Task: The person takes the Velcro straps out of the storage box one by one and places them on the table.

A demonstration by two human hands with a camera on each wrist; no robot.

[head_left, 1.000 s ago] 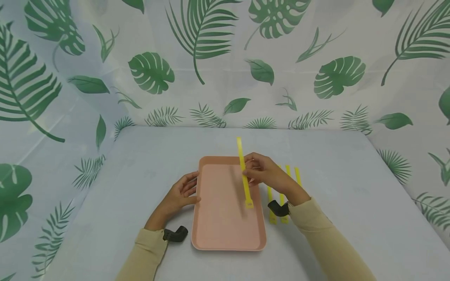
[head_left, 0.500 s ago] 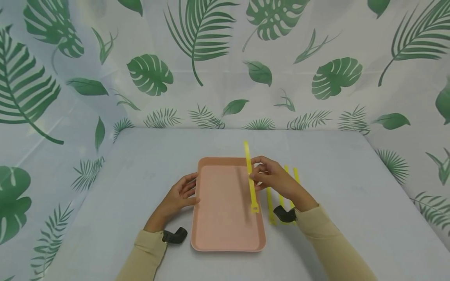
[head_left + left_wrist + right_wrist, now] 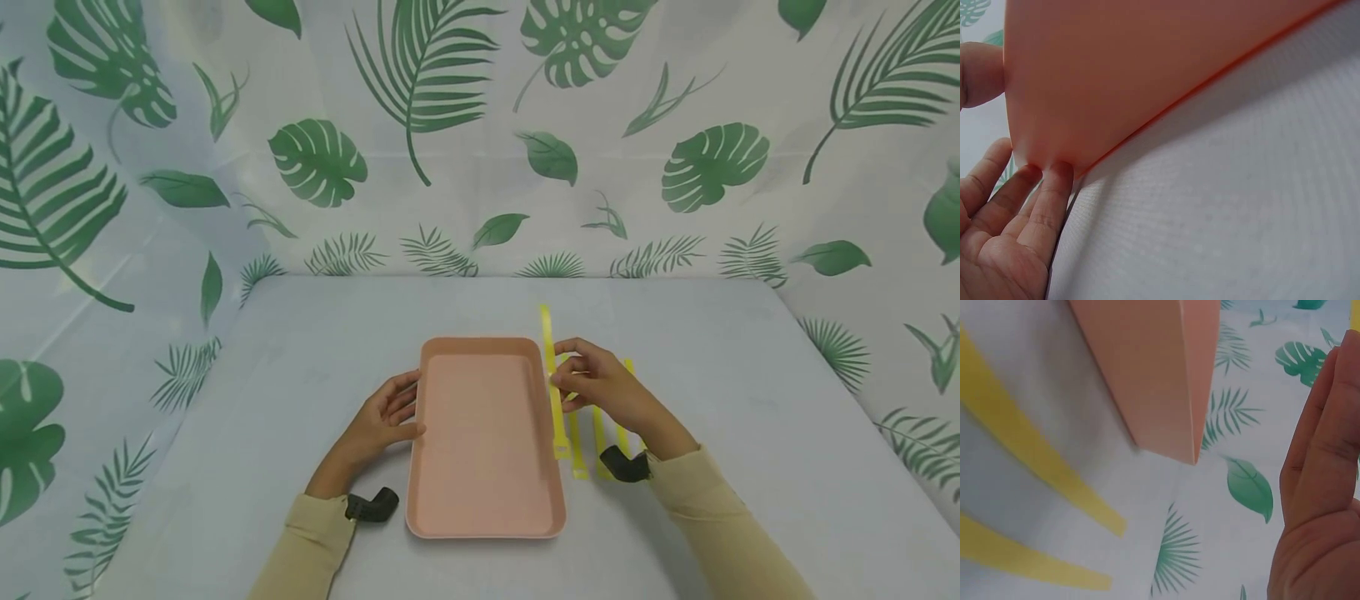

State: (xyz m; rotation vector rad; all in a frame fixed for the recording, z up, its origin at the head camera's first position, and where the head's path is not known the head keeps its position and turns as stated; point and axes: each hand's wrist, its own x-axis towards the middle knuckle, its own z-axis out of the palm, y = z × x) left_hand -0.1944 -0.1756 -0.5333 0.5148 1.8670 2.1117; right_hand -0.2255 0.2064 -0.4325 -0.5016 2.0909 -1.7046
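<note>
My right hand [image 3: 600, 387] pinches a flat yellow strap [image 3: 556, 417] between thumb and fingers, near its middle. The strap stands nearly upright in the head view, slotted square end down, overlapping the right rim of a shallow pink tray [image 3: 483, 442]. Only a sliver of it shows at the upper right of the right wrist view. On the tray's other side, my left hand [image 3: 378, 425] rests against the edge with extended fingers. In the left wrist view, these fingers [image 3: 1050, 206] touch the tray's outer wall [image 3: 1122, 75], with the thumb at the rim.
Several more yellow straps [image 3: 599, 425] lie side by side on the white-covered table [image 3: 315, 350], right of the tray and partly under my right forearm. A leaf-printed cloth [image 3: 465, 167] rises behind the table and at both sides.
My right hand has moved right with the yellow strap, from over the tray to its right rim. My left hand has stayed at the tray's left edge.
</note>
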